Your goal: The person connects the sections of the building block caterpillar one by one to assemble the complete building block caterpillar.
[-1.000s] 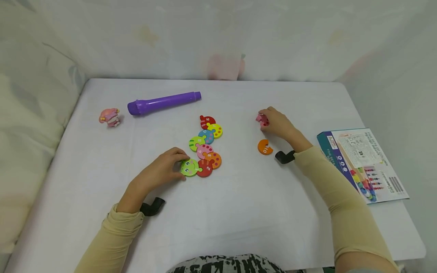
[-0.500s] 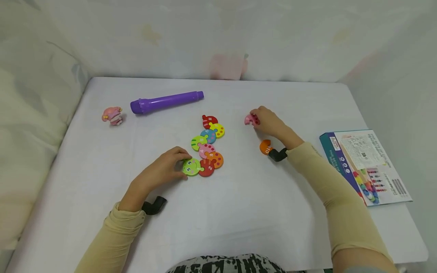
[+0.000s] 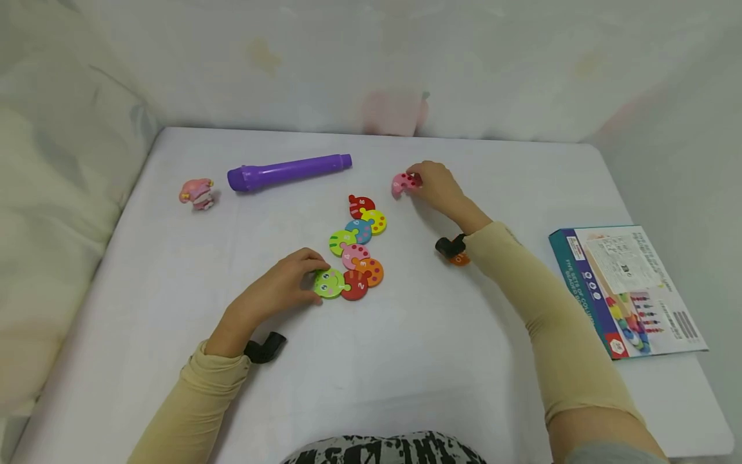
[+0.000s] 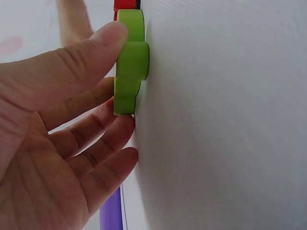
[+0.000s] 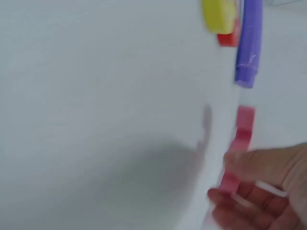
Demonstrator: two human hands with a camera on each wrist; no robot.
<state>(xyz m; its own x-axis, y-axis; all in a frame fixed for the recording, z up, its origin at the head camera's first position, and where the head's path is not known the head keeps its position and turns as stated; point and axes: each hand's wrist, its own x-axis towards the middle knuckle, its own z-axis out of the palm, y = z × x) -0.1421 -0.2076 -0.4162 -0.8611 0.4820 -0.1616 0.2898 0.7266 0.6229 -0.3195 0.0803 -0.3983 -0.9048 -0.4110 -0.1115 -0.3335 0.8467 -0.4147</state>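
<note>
A green smiling-face puzzle piece (image 3: 328, 283) lies at the near end of a zigzag chain of coloured, numbered puzzle pieces (image 3: 355, 256). My left hand (image 3: 278, 287) holds that face piece at its left edge; in the left wrist view the thumb (image 4: 108, 40) lies on its side and the fingers are behind it. To the right of the chain's far end, my right hand (image 3: 439, 187) pinches a pink spotted puzzle piece (image 3: 402, 183). The right wrist view shows this pink piece (image 5: 242, 127) raised off the table, blurred, between thumb and fingers.
An orange puzzle piece (image 3: 460, 258) lies partly hidden under the right wrist's black camera mount (image 3: 450, 246). A purple toy microphone (image 3: 290, 172) and a pink figurine (image 3: 197, 194) stand at the back left. A printed box (image 3: 628, 290) lies at the table's right edge.
My right hand has carried the pink piece leftward and farther back, toward the chain's far end. Its wrist now covers most of the orange piece. The left hand stays on the green face piece.
</note>
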